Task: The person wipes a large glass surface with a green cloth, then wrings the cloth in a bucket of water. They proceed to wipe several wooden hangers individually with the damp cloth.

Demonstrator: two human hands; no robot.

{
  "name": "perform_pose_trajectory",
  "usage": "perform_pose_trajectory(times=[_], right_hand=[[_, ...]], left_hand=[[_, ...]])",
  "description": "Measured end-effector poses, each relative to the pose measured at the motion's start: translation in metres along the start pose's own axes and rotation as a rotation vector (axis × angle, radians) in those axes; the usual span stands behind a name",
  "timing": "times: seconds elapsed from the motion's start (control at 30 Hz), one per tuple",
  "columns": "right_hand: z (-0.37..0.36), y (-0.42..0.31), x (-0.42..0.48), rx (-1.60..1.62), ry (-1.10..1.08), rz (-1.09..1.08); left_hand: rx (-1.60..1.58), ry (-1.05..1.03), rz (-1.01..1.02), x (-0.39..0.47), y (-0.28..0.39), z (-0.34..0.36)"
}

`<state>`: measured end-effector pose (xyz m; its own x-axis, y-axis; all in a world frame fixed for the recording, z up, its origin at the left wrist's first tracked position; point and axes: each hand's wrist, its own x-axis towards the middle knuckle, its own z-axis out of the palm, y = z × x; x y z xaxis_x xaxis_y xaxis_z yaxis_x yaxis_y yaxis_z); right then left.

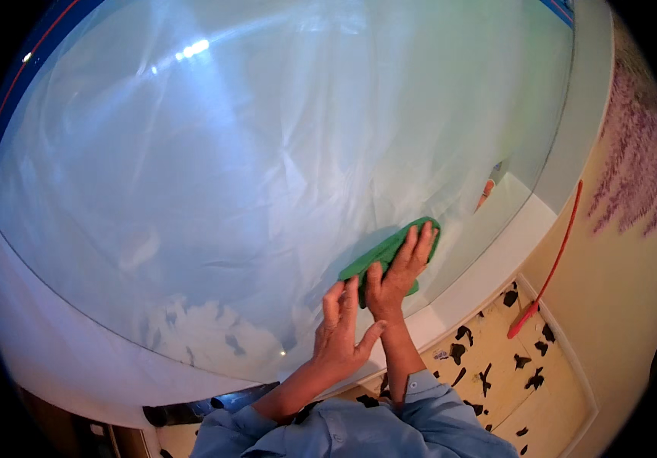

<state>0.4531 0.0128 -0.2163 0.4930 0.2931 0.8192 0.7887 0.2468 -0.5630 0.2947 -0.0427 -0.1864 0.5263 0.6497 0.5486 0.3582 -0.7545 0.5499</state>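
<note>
Under the fingers of my right hand [400, 277] is a folded green cloth [375, 255], pressed against a large glass pane [237, 172]. The cloth lies slantwise, and part of it sticks out below the hand. My left hand [337, 338] is just to the left with its fingers apart and nothing in it. Its fingertips are at the cloth's lower left edge; whether they touch the cloth or the glass I cannot tell. Reflections and pale, wrinkled sheeting show in the pane. A white frame [486, 269] borders the glass at the lower right.
A red long-handled tool [557, 263] leans on the beige wall at right, its lower end on the tiled floor [557, 406]. Several black scraps [457, 352] are strewn there. A lavender mural [632, 154] covers part of the wall. A dark, shiny object [208, 405] lies at lower left.
</note>
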Motion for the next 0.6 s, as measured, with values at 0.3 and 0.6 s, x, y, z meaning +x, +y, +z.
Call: perform_pose_trajectory(times=[0.3, 0.6], right_hand=[[0.007, -0.014, 0.008, -0.037, 0.019, -0.119], [0.024, -0.095, -0.017, -0.036, -0.056, -0.442]], left_hand=[[-0.052, 0.106, 0.008, -0.003, 0.004, -0.002], [-0.015, 0.361, -0.098, -0.062, 0.004, -0.052]])
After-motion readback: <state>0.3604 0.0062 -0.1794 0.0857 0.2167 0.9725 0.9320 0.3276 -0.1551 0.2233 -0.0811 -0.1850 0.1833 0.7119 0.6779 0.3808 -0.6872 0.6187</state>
